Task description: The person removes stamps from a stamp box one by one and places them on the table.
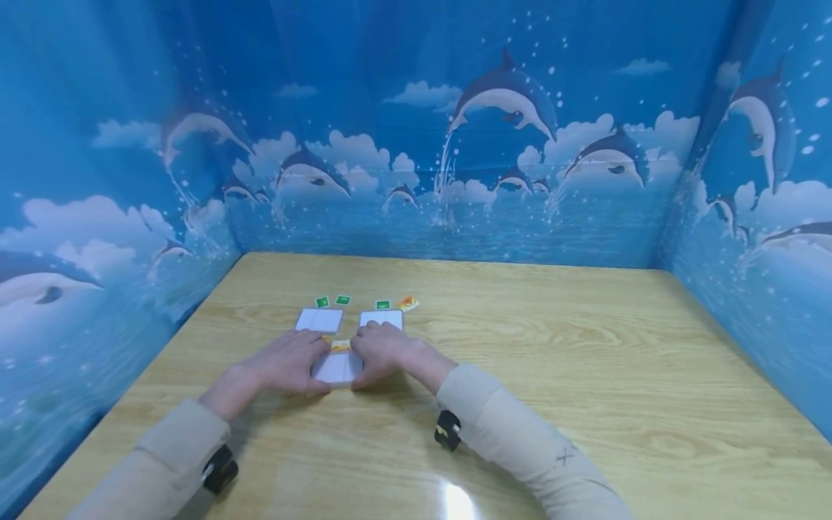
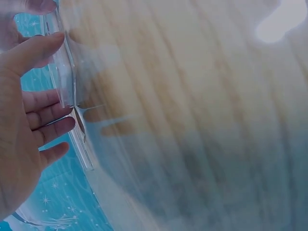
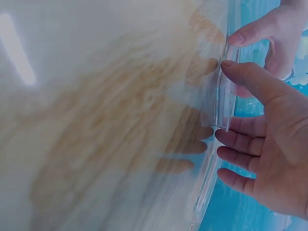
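Observation:
A flat, clear-edged plastic case (image 1: 336, 370) with a white top lies on the table between the two hands. The left hand (image 1: 294, 361) grips its left side, thumb at the near edge. From the other side the right hand (image 1: 380, 354) holds it in the same way. Each wrist view shows the thumb on the transparent rim of the case (image 2: 66, 72) and the fingers along its side. An orange-yellow card (image 1: 341, 347) sits at the case's far edge, partly covered by fingers. Two similar white-topped cases, one left (image 1: 318, 320) and one right (image 1: 383, 316), lie just beyond.
Small green cards, one at left (image 1: 322, 302), another beside it (image 1: 343, 300) and a third (image 1: 383, 305), lie behind the cases. An orange card (image 1: 408, 303) is at their right. A dolphin-print curtain (image 1: 416, 217) borders the wooden table (image 1: 552, 361).

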The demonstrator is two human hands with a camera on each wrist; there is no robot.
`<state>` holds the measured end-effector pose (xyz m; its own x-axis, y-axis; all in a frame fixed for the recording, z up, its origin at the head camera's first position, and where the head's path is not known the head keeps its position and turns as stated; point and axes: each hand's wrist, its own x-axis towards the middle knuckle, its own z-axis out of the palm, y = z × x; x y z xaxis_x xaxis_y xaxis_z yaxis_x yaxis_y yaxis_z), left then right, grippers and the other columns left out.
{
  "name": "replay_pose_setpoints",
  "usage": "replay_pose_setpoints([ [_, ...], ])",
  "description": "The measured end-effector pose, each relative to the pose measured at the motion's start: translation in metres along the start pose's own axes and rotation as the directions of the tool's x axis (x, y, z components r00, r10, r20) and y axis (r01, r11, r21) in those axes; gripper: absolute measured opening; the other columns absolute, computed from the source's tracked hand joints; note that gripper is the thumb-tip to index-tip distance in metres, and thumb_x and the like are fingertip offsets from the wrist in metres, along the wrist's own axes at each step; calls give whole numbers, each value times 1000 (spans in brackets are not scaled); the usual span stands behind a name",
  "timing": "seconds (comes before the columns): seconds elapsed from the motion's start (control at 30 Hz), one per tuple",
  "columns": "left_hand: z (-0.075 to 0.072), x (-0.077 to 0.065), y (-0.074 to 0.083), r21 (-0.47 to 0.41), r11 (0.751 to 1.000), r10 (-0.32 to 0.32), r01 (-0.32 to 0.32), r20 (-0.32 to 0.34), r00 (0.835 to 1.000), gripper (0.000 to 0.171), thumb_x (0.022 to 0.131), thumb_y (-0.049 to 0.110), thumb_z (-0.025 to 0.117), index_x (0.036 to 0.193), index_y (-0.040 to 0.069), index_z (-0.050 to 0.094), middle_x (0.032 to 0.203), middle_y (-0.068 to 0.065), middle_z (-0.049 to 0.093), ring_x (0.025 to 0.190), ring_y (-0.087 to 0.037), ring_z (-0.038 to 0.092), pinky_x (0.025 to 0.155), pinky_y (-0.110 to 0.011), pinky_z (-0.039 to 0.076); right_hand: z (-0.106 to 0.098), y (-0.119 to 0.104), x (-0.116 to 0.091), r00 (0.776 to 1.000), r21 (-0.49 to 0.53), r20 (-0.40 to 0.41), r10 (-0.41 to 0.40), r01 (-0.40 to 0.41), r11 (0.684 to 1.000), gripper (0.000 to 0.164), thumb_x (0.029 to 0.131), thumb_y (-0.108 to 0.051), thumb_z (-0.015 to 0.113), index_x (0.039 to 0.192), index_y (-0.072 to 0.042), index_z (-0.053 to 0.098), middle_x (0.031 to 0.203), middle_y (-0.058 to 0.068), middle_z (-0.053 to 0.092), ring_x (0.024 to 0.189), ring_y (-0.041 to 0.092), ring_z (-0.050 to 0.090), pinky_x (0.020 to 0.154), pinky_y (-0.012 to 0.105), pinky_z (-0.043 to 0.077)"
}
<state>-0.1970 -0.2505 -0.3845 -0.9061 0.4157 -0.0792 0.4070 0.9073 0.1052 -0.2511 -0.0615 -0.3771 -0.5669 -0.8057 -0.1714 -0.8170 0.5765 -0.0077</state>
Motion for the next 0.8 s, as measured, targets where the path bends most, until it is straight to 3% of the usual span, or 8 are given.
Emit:
replay_pose_setpoints([
  [0.43, 1, 5, -3, 30, 999, 33, -33, 7, 999, 63, 72, 52, 70, 113, 6, 59, 111, -8, 59, 103, -25, 53, 91, -44, 42, 2, 4, 2, 1000, 67, 7, -14, 14, 998, 58, 76, -52, 69, 118, -14, 58, 105, -2, 55, 91, 10, 45, 73, 24, 40],
  [0.8, -2, 4, -3, 33, 999, 20, -20, 13, 1000, 60, 73, 55, 69, 111, 8, 60, 106, -3, 59, 97, -20, 53, 85, -40, 44, -1, 6, 3, 1000, 84, 18, -11, 10, 996, 57, 76, -51, 69, 117, -14, 59, 103, -2, 56, 90, 10, 46, 72, 24, 41],
])
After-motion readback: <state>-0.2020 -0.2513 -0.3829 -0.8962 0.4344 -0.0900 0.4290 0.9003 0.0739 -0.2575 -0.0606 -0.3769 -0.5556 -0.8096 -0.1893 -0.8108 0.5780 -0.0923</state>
